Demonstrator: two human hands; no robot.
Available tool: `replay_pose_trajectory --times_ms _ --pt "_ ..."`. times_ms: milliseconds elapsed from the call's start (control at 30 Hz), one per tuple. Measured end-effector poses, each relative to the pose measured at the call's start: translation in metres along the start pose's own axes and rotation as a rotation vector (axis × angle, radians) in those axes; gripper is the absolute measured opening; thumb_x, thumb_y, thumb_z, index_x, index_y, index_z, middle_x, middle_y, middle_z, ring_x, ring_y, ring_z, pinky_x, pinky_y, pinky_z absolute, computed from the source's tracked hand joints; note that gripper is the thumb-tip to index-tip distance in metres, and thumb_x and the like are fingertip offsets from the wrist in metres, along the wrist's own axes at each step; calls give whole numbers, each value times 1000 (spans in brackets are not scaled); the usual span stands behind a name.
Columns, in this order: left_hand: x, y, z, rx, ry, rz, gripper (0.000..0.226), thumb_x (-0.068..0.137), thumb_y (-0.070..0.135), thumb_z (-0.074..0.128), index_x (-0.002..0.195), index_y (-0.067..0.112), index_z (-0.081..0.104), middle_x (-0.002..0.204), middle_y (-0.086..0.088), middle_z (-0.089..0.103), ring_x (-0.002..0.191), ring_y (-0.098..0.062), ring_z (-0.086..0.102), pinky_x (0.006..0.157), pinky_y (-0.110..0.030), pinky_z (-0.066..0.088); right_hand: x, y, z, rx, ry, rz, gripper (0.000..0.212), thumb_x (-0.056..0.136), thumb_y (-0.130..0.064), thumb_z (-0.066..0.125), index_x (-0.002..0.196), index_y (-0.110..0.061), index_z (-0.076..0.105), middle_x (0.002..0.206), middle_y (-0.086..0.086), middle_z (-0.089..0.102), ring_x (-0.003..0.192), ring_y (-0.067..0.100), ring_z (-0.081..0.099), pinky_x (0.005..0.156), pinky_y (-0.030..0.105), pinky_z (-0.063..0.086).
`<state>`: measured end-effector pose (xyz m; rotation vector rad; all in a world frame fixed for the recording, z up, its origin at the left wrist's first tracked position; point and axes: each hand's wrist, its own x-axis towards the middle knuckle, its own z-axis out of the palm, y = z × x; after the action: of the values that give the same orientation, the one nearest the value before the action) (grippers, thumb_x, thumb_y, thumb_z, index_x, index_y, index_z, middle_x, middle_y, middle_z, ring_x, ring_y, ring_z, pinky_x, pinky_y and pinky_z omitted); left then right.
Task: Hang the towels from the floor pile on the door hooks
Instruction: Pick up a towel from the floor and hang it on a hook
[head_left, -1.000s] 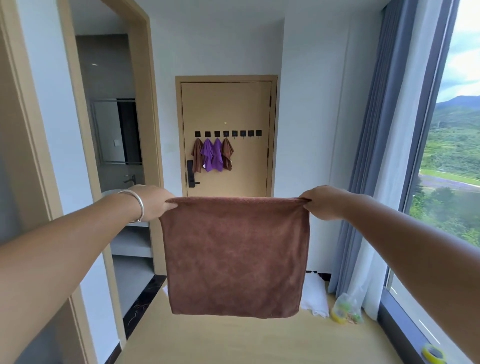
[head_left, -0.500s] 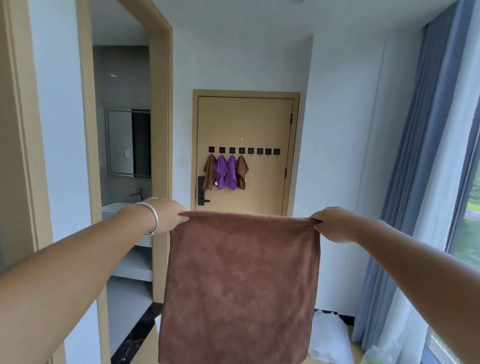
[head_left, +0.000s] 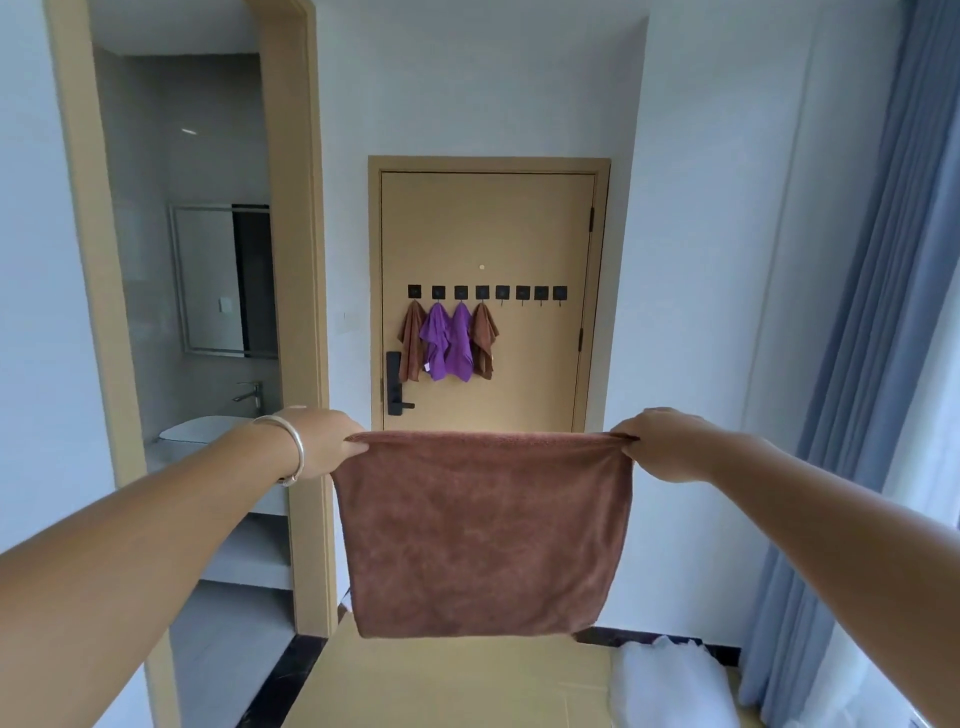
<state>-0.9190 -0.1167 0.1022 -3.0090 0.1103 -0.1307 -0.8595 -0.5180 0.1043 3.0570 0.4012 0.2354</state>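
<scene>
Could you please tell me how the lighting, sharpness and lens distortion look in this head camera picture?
Head view: soft, even daylight, no hard shadows or glare; wide-angle bending bows the doorframe and curtain at the edges; the brown towel, held between the left hand and right hand, is sharp, and so are the door hooks; the forearms look stretched.

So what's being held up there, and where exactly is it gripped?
A brown towel, stretched flat: the left hand pinches its top left corner, the right hand its top right corner.
</scene>
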Motion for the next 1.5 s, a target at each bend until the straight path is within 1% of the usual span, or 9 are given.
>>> replay_pose_trajectory --times_ms 200,400,500,700,900,1100,1167,1300,1500 --pt "83 2 16 37 -27 -15 37 104 39 29 75 25 47 87 3 57 77 -14 52 77 -30 41 79 23 19 21 -14 -10 38 94 -20 28 107 -27 63 104 -5 60 111 20 49 96 40 40" --pt "186 16 10 -15 -33 -53 38 104 40 31 97 18 61 99 -2 63 91 -19 58 79 -30 42 177 70 11 -5 27 -28 37 96 -21 29 113 -27 62 112 -1 59 113 22 47 98 42 40" --pt "237 22 4 -35 -4 -45 36 104 39 32 84 23 56 94 0 61 83 -16 55 70 -27 38 221 96 6 0 48 -33 37 95 -19 30 113 -27 61 111 -1 60 114 22 47 98 42 39" --pt "324 28 4 -32 33 -51 36 103 40 32 73 30 50 94 2 61 84 -16 56 76 -30 43 299 133 10 29 71 -42 36 94 -15 29 103 -27 62 101 -2 59 109 22 48 92 39 39" --pt "400 22 15 -18 -3 -66 37 104 40 31 96 19 62 103 -1 63 94 -20 59 86 -34 47 367 152 38 61 44 -56 34 93 -16 30 95 -28 62 95 -5 58 105 21 48 88 37 36" --pt "494 0 36 -15 20 -32 37 103 40 32 93 17 59 100 -3 62 90 -20 59 73 -28 40 456 162 64 41 8 -13 40 94 -20 28 111 -33 62 109 -4 61 112 20 46 95 39 37" --pt "530 -13 43 -8 36 -17 35 103 40 33 83 20 53 92 0 59 81 -16 54 65 -25 37 492 161 68 24 8 -9 40 93 -19 28 108 -33 62 108 -5 62 110 19 47 94 39 39" --pt "602 -42 50 -41 53 13 33 103 38 34 87 20 56 92 1 58 84 -16 55 70 -27 39 567 155 77 21 8 16 37 95 -21 29 105 -28 64 105 -4 65 102 19 54 91 39 46" --pt "697 -77 55 -72 79 33 38 104 34 35 69 23 42 70 6 45 61 -8 40 55 -22 28 664 147 92 16 17 41 35 97 -21 30 96 -23 65 95 0 65 93 20 59 84 37 50"
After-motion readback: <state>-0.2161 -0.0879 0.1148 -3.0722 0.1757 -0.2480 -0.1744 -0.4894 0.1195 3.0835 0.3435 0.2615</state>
